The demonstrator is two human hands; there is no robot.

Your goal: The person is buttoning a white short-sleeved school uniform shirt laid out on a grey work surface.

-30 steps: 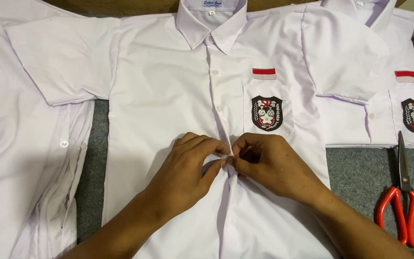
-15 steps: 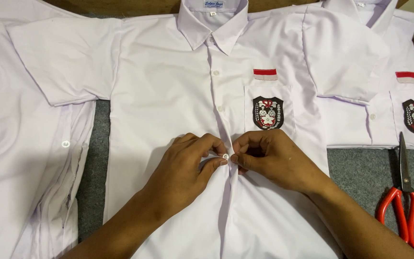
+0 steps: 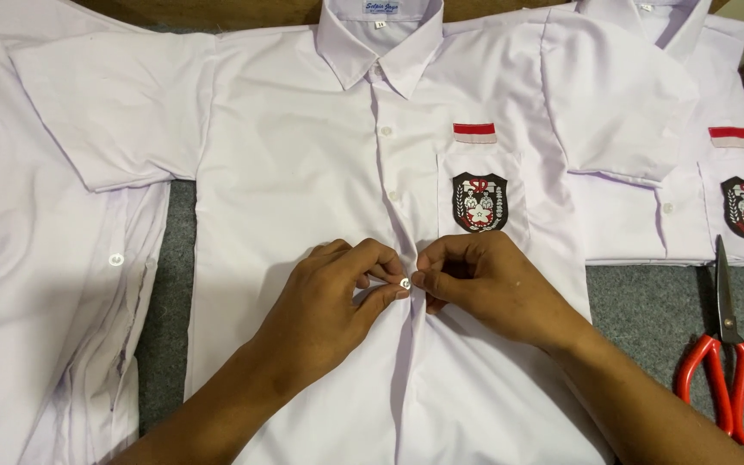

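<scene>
A white short-sleeved shirt (image 3: 303, 155) lies flat, front up, with a black crest and a red-and-white stripe on its chest pocket (image 3: 479, 200). My left hand (image 3: 333, 301) pinches a small white button (image 3: 404, 282) on the front placket. Right beside it, my right hand (image 3: 484, 280) grips the opposite placket edge, its fingertips meeting the left hand's at the button. The two buttons above are fastened.
A second folded white shirt (image 3: 691, 172) with the same badge lies at the right. Another white shirt (image 3: 36, 284) lies at the left. Red-handled scissors (image 3: 729, 362) rest shut on the grey cloth surface (image 3: 647, 301) at the right.
The button now shows between my fingertips, and both hands have shifted slightly while working at the placket. The shirts and scissors have not moved.
</scene>
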